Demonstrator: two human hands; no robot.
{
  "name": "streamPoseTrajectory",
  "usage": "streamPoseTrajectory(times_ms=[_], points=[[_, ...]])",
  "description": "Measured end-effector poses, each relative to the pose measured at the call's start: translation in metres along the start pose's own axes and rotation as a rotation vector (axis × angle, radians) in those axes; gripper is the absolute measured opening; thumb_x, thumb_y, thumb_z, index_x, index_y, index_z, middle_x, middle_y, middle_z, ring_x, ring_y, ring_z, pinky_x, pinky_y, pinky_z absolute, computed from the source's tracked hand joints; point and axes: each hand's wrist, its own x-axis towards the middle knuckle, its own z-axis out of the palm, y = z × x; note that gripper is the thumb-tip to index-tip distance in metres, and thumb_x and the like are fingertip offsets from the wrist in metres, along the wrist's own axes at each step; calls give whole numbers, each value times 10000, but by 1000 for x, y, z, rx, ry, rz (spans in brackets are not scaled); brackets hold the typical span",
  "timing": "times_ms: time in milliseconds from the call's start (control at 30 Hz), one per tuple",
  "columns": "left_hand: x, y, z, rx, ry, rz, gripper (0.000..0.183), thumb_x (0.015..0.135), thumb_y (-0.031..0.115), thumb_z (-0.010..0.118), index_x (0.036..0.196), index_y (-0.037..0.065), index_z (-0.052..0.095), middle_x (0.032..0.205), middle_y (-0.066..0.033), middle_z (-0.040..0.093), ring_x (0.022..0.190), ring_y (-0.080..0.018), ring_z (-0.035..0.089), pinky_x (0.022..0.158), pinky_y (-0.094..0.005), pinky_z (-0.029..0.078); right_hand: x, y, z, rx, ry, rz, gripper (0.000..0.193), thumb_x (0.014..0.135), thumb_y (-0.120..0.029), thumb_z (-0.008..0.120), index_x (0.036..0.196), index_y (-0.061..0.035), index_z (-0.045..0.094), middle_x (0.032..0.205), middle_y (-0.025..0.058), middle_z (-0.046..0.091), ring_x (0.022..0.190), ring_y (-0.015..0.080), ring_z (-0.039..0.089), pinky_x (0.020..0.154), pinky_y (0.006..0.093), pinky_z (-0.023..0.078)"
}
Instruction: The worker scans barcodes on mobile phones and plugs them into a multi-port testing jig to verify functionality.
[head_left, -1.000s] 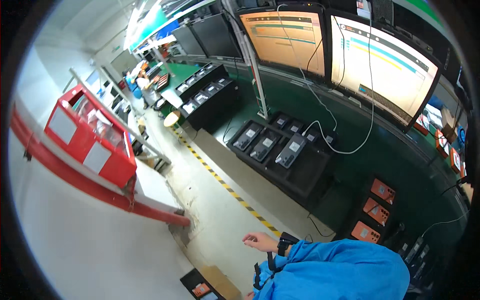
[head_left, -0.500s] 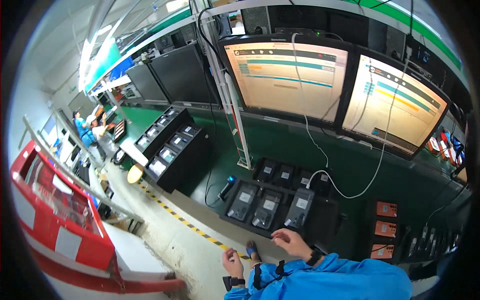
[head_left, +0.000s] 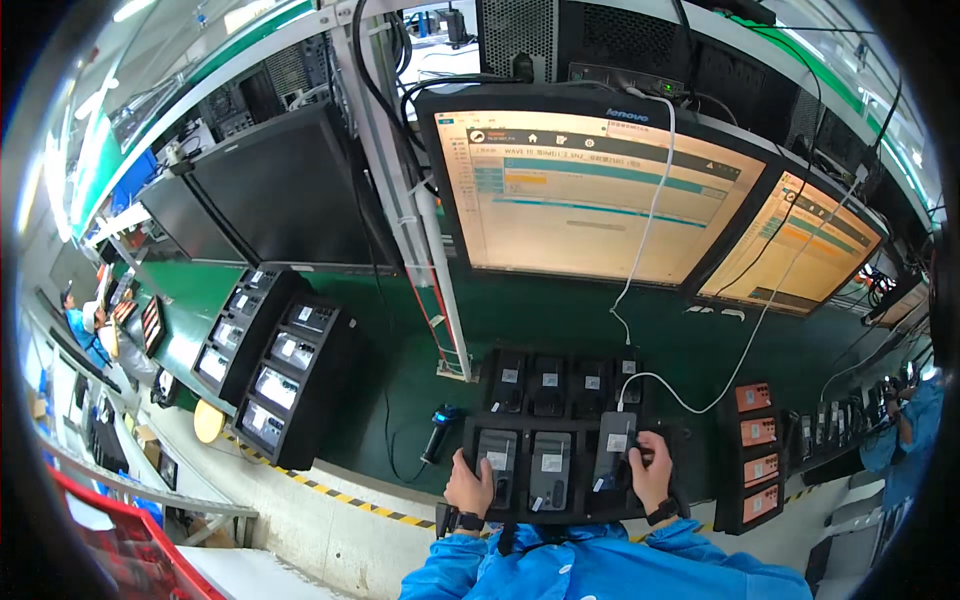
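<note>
A black slotted tray (head_left: 578,515) lies in front of me, with dark phones bearing white labels in its slots. Closed around the tray's left end is my left hand (head_left: 468,487), beside the leftmost phone (head_left: 497,465). My right hand (head_left: 652,475) has curled fingers, with thumb and fingertips at the right edge of a dark phone (head_left: 612,455). That phone has a white cable (head_left: 655,376) running to its top end and lies a little askew. A middle phone (head_left: 550,470) sits between, untouched.
Behind stands a second row of dark phones (head_left: 549,378). A handheld scanner (head_left: 438,432) is to the left, two lit monitors (head_left: 590,225) rise at the back, orange phones (head_left: 757,432) fill a rack at right. More phone racks (head_left: 300,350) stand left; a person's blue sleeve (head_left: 915,430) shows far right.
Both hands have come down onto the tray, the left to its left end and the right to the cabled phone. The whole view has shifted and turned.
</note>
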Motion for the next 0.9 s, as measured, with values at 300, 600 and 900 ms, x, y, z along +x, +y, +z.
streamPoseTrajectory(times_ms=[300, 600, 900], points=[[-1, -17, 13, 11, 93, 1, 548, 822, 370, 611, 1277, 98, 470, 997, -224, 658, 850, -449, 629, 711, -518, 490, -15, 85, -38, -648, 162, 189, 580, 846, -360, 610, 1272, -2, 445, 1179, 249, 547, 1048, 422, 552, 872, 479, 464], [2, -10, 10, 185, 47, -48, 604, 844, 427, 579, 1315, 73, 446, 1029, -247, 647, 894, -443, 622, 744, -503, 492, -9, 79, -34, -627, 261, 279, 458, 870, -330, 589, 1221, -61, 472, 1132, 211, 572, 992, 406, 575, 804, 481, 488], [2, -11, 11, 159, 114, 66, 578, 870, 442, 571, 1273, 37, 486, 955, -275, 652, 847, -467, 622, 685, -536, 477, 1, 70, -37, -601, 260, 235, 461, 868, -318, 597, 1220, -39, 492, 1135, 214, 579, 1005, 397, 574, 831, 457, 488]])
